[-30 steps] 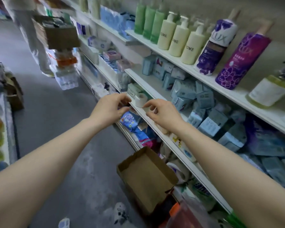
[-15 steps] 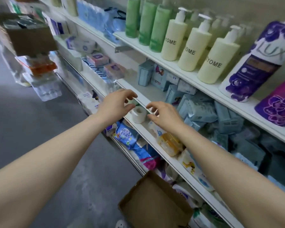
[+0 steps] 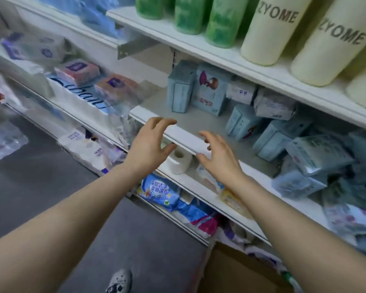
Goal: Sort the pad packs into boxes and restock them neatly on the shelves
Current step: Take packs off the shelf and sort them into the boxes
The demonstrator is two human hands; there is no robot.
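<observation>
The pale blue soft-wrapped pad packs (image 3: 317,157) lie jumbled on the white middle shelf (image 3: 178,132), two standing upright at its back and the rest heaped toward the right. The left hand (image 3: 150,144) and right hand (image 3: 218,157) hover at the shelf's front edge, fingers spread and holding nothing. This looks like the reach before gathering; next, each hand must close on a pack and carry it to the brown cardboard box (image 3: 237,273) on the floor.

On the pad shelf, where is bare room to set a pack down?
Bare shelf runs from its front lip back to the two upright packs, beyond both open hands. Rightward it is crowded: the tumbled packs reach the edge.
</observation>
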